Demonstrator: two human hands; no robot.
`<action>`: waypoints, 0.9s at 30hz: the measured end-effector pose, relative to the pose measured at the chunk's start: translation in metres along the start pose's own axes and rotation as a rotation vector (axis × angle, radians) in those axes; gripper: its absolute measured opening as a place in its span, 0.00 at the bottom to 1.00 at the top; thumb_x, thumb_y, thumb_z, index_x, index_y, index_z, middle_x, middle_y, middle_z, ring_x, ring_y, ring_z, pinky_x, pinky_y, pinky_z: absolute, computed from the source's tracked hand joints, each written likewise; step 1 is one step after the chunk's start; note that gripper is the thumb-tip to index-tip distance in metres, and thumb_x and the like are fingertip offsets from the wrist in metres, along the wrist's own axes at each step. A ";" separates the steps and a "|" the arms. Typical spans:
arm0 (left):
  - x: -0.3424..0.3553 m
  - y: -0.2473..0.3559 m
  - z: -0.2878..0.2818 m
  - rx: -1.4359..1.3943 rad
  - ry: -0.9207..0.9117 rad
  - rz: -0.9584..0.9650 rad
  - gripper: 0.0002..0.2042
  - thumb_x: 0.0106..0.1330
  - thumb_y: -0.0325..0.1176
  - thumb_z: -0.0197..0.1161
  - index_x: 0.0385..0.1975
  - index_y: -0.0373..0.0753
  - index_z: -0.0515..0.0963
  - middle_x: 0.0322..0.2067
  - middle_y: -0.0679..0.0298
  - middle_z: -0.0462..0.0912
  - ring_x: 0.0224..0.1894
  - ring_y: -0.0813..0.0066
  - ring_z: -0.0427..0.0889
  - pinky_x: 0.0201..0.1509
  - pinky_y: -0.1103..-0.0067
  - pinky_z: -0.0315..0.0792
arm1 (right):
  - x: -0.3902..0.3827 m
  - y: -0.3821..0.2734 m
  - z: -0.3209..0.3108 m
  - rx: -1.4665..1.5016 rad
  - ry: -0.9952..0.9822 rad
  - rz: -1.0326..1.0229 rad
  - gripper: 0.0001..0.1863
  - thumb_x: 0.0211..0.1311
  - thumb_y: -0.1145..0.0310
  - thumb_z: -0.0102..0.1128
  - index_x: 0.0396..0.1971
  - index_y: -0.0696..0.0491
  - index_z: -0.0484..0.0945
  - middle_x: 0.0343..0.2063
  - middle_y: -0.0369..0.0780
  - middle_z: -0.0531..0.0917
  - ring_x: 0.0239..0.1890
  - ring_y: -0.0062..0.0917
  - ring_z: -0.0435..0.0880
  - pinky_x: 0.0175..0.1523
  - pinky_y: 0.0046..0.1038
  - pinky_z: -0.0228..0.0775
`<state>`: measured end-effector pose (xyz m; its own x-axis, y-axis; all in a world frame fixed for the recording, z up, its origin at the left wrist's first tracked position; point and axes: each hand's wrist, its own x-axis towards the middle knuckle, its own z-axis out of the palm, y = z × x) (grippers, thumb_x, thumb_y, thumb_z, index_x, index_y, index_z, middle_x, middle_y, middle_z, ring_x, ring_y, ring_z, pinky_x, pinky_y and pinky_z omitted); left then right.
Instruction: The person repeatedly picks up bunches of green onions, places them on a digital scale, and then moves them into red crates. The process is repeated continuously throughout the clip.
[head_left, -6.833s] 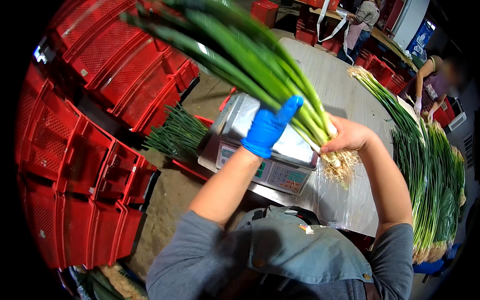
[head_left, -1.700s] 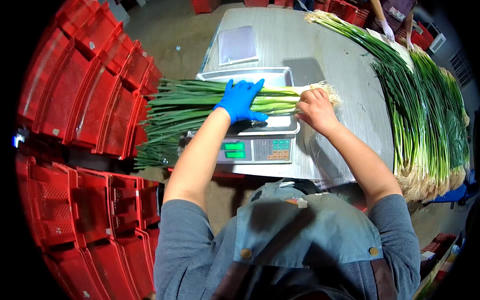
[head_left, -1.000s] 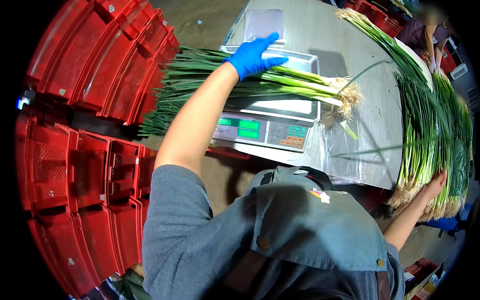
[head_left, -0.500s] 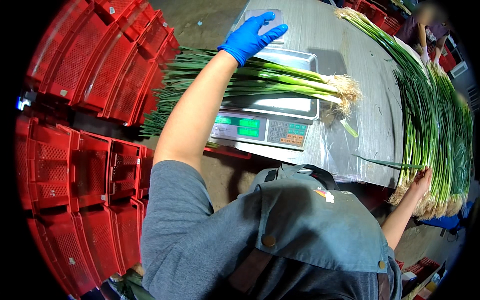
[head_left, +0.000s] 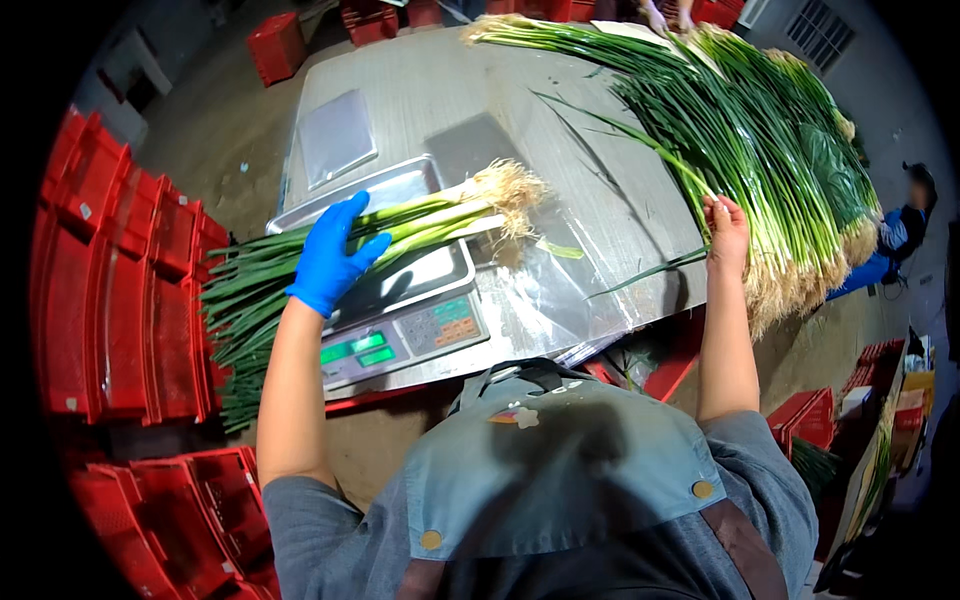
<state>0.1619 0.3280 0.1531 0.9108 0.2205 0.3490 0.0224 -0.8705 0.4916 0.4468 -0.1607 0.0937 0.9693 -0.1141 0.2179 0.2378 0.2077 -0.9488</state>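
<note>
A bunch of green onions lies across the metal pan of a digital scale, its pale roots pointing right and its leaves hanging past the table's left side. My left hand, in a blue glove, is on the bunch at the leafy part. Its thumb and fingers are spread apart, not wrapped around it. On the right, my bare right hand pinches a single green onion near its lower stem. That stalk's leaves reach left over the table, beside the large pile of green onions.
A stack of clear plastic sheets lies beyond the scale on the grey table. Red crates are stacked at the left. Another person's hands touch the pile's far end. Someone in dark clothing is at the far right.
The view has swung right. My left hand has come back from near the plastic sheets onto the bunch. My right hand has moved up from the pile's root end with a green onion stalk.
</note>
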 end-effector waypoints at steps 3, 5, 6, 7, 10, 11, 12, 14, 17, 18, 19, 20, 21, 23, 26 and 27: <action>0.005 0.009 0.008 0.038 0.028 0.083 0.27 0.54 0.40 0.67 0.52 0.35 0.69 0.43 0.51 0.74 0.45 0.54 0.75 0.49 0.70 0.70 | -0.011 -0.007 0.002 0.020 0.093 0.114 0.07 0.62 0.73 0.55 0.38 0.58 0.73 0.34 0.43 0.83 0.29 0.18 0.78 0.37 0.17 0.72; 0.012 0.026 0.016 0.020 0.079 0.209 0.24 0.56 0.37 0.65 0.51 0.36 0.70 0.43 0.50 0.75 0.44 0.54 0.76 0.47 0.70 0.71 | -0.019 -0.015 0.001 0.060 0.090 0.109 0.07 0.63 0.72 0.53 0.39 0.57 0.73 0.34 0.43 0.83 0.29 0.18 0.78 0.39 0.19 0.71; 0.015 0.038 0.023 -0.018 0.103 0.247 0.23 0.56 0.37 0.64 0.51 0.36 0.70 0.43 0.51 0.75 0.44 0.54 0.76 0.47 0.70 0.71 | -0.023 -0.020 0.001 0.052 0.058 0.074 0.07 0.63 0.73 0.54 0.39 0.58 0.73 0.34 0.43 0.83 0.31 0.19 0.78 0.40 0.19 0.71; 0.019 0.051 0.030 -0.055 0.127 0.283 0.23 0.57 0.36 0.64 0.51 0.36 0.70 0.43 0.51 0.76 0.44 0.54 0.76 0.48 0.70 0.71 | -0.028 -0.026 0.001 0.060 0.056 0.066 0.07 0.62 0.73 0.54 0.38 0.58 0.73 0.34 0.43 0.83 0.32 0.20 0.79 0.42 0.19 0.71; 0.025 0.097 0.066 -0.399 0.004 0.300 0.18 0.62 0.34 0.59 0.52 0.40 0.72 0.44 0.57 0.78 0.43 0.63 0.78 0.45 0.74 0.72 | -0.052 -0.038 0.012 -0.065 -0.043 -0.123 0.07 0.61 0.75 0.55 0.38 0.59 0.73 0.35 0.43 0.82 0.35 0.21 0.79 0.45 0.20 0.70; 0.022 0.113 0.081 -0.653 -0.237 0.052 0.17 0.63 0.34 0.58 0.53 0.42 0.72 0.44 0.59 0.78 0.43 0.68 0.78 0.45 0.77 0.72 | -0.064 -0.041 0.015 -0.092 -0.069 -0.123 0.07 0.61 0.76 0.55 0.38 0.60 0.73 0.36 0.43 0.81 0.39 0.23 0.79 0.49 0.22 0.69; 0.022 0.128 0.096 -0.787 -0.304 0.079 0.17 0.64 0.35 0.57 0.53 0.43 0.72 0.45 0.59 0.77 0.44 0.70 0.78 0.46 0.78 0.72 | -0.076 -0.043 0.019 -0.157 -0.064 -0.133 0.07 0.60 0.77 0.55 0.38 0.60 0.73 0.37 0.43 0.81 0.40 0.23 0.79 0.50 0.22 0.69; 0.026 0.153 0.124 -0.849 -0.480 0.031 0.18 0.65 0.36 0.56 0.54 0.42 0.70 0.47 0.57 0.76 0.44 0.70 0.78 0.48 0.77 0.72 | -0.100 -0.046 0.025 -0.159 -0.076 -0.143 0.07 0.60 0.77 0.55 0.38 0.60 0.72 0.37 0.43 0.81 0.42 0.23 0.79 0.52 0.24 0.68; 0.035 0.181 0.154 -1.137 -0.707 -0.127 0.25 0.67 0.39 0.54 0.63 0.41 0.59 0.44 0.62 0.77 0.39 0.76 0.77 0.43 0.80 0.73 | -0.129 -0.050 0.023 -0.061 -0.070 -0.087 0.07 0.59 0.79 0.55 0.38 0.59 0.73 0.39 0.44 0.81 0.44 0.25 0.79 0.54 0.25 0.67; 0.040 0.187 0.161 -1.220 -0.735 -0.172 0.28 0.67 0.39 0.54 0.64 0.42 0.54 0.45 0.61 0.76 0.38 0.76 0.77 0.41 0.80 0.73 | -0.137 -0.051 0.021 0.007 -0.064 -0.013 0.08 0.59 0.79 0.56 0.38 0.59 0.72 0.39 0.44 0.81 0.43 0.25 0.79 0.53 0.25 0.68; 0.046 0.192 0.166 -1.315 -0.759 -0.203 0.31 0.67 0.39 0.54 0.66 0.42 0.49 0.46 0.61 0.76 0.37 0.76 0.78 0.39 0.81 0.73 | -0.145 -0.051 0.018 0.091 -0.055 0.072 0.08 0.59 0.78 0.56 0.39 0.58 0.72 0.39 0.44 0.81 0.43 0.26 0.79 0.53 0.25 0.68; 0.051 0.195 0.171 -1.381 -0.768 -0.250 0.34 0.67 0.40 0.53 0.67 0.43 0.41 0.47 0.61 0.75 0.38 0.75 0.78 0.38 0.81 0.72 | -0.154 -0.052 0.014 0.202 -0.084 0.147 0.09 0.59 0.77 0.56 0.39 0.57 0.72 0.39 0.44 0.81 0.42 0.26 0.79 0.52 0.25 0.69; 0.055 0.198 0.174 -1.407 -0.734 -0.232 0.34 0.67 0.40 0.53 0.67 0.43 0.41 0.49 0.61 0.75 0.40 0.75 0.79 0.37 0.82 0.72 | -0.163 -0.051 0.010 0.327 -0.112 0.231 0.09 0.59 0.77 0.57 0.40 0.57 0.71 0.40 0.45 0.80 0.41 0.26 0.79 0.51 0.25 0.70; 0.061 0.202 0.179 -1.476 -0.714 -0.201 0.33 0.67 0.39 0.52 0.67 0.43 0.42 0.52 0.60 0.73 0.40 0.76 0.80 0.34 0.83 0.72 | -0.182 -0.048 0.003 0.543 -0.099 0.427 0.10 0.59 0.75 0.57 0.40 0.55 0.71 0.40 0.45 0.79 0.41 0.28 0.78 0.48 0.28 0.72; 0.058 0.209 0.183 -1.586 -0.730 -0.186 0.31 0.68 0.37 0.51 0.67 0.44 0.44 0.52 0.59 0.74 0.37 0.78 0.80 0.31 0.85 0.70 | -0.213 -0.040 -0.006 0.768 -0.132 0.559 0.10 0.61 0.72 0.55 0.42 0.53 0.72 0.40 0.43 0.79 0.41 0.29 0.78 0.47 0.32 0.73; 0.056 0.212 0.184 -1.584 -0.741 -0.169 0.30 0.68 0.36 0.50 0.67 0.44 0.45 0.51 0.59 0.75 0.36 0.79 0.80 0.30 0.86 0.70 | -0.223 -0.038 -0.010 0.807 -0.104 0.611 0.10 0.62 0.71 0.54 0.43 0.53 0.73 0.39 0.43 0.79 0.41 0.30 0.78 0.47 0.33 0.73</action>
<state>0.2933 0.0746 0.1298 0.9299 -0.3662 0.0336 0.1521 0.4661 0.8716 0.2212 -0.1526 0.0788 0.9309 0.3077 -0.1970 -0.3652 0.8004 -0.4755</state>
